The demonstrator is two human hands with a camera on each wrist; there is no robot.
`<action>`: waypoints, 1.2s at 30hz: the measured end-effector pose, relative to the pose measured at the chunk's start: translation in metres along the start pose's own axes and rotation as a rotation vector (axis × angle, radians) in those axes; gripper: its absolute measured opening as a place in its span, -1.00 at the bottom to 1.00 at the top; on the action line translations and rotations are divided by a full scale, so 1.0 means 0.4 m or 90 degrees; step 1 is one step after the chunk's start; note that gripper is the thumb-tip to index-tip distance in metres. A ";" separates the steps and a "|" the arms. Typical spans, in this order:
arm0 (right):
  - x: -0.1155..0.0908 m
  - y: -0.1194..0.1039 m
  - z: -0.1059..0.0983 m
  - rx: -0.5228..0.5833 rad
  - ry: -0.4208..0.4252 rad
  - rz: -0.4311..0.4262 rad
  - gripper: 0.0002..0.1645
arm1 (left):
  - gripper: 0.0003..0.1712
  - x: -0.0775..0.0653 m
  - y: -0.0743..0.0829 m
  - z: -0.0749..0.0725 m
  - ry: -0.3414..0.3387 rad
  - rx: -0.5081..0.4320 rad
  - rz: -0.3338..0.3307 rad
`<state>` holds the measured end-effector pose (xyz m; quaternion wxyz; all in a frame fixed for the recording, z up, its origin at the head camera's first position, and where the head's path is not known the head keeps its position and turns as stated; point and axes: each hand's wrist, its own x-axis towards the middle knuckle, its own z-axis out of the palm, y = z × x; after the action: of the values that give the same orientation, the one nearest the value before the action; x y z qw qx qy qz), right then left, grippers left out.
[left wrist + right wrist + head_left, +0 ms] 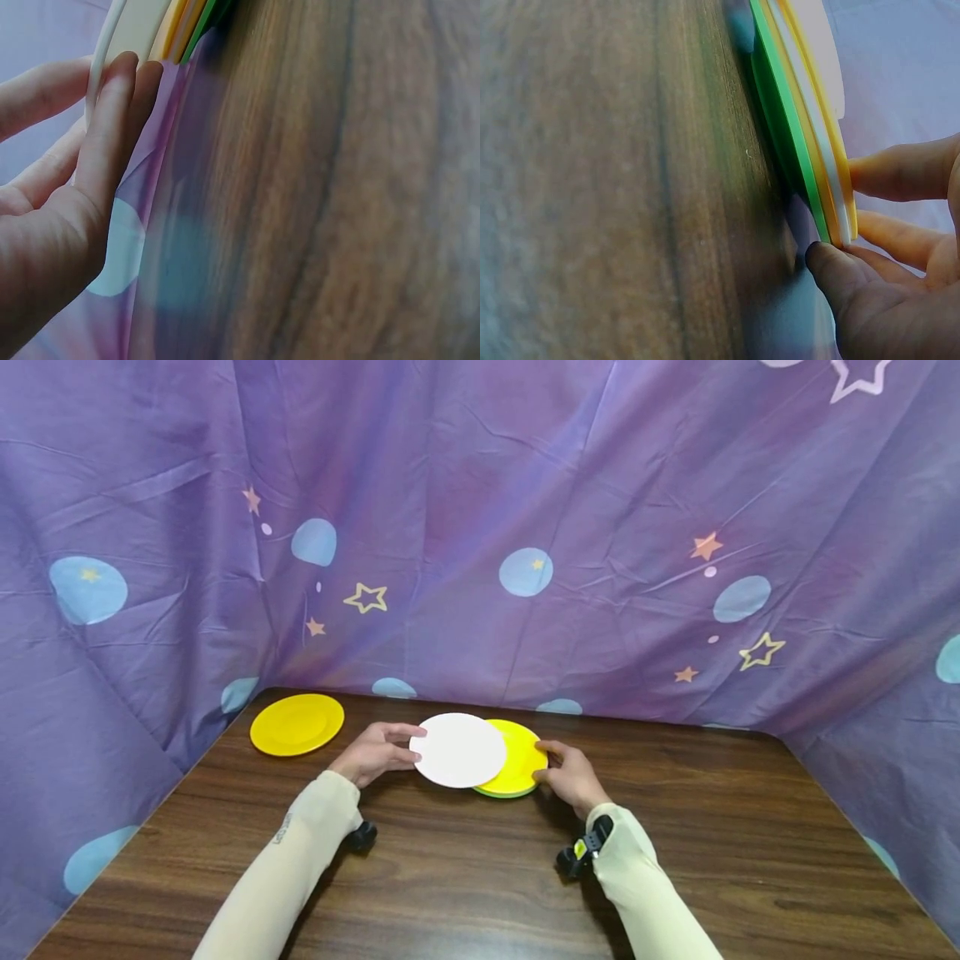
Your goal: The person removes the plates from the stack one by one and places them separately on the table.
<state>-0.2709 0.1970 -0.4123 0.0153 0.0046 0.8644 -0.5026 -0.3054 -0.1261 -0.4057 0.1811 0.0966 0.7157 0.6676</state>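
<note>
My left hand (381, 750) pinches the left edge of a white plate (457, 750), which overlaps the left part of a stack of plates (522, 758). In the left wrist view the white plate (112, 37) stands apart from the stack at its near edge. My right hand (572, 774) grips the right edge of the stack. From the right wrist, a green plate (784, 124) shows at the bottom, with yellow and white plates layered above and a yellow plate (845, 180) on top. The thumb is by the lower edge, fingers on the upper side.
Another yellow plate (297, 725) lies alone at the back left of the brown wooden table (465, 877). A purple curtain (450, 527) with stars and dots hangs behind the table and along its sides.
</note>
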 end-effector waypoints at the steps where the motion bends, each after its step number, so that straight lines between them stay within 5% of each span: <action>1: 0.000 0.000 0.001 0.001 0.001 0.000 -0.27 | -0.38 -0.001 -0.001 -0.002 -0.001 -0.001 0.001; 14: -0.003 -0.004 0.002 -0.020 0.008 -0.002 -0.26 | -0.35 -0.036 0.007 -0.053 0.030 -0.007 0.007; 30: -0.007 -0.009 0.001 -0.019 -0.001 0.008 -0.25 | -0.31 -0.065 -0.002 -0.111 0.202 -0.012 -0.061; 36: -0.005 -0.009 0.002 -0.027 0.000 0.005 -0.24 | -0.32 -0.071 -0.002 -0.121 0.232 -0.020 -0.081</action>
<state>-0.2689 0.1945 -0.4096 0.0176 0.0076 0.8747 -0.4842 -0.2982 -0.1813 -0.4008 0.0921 -0.0740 0.7310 0.6721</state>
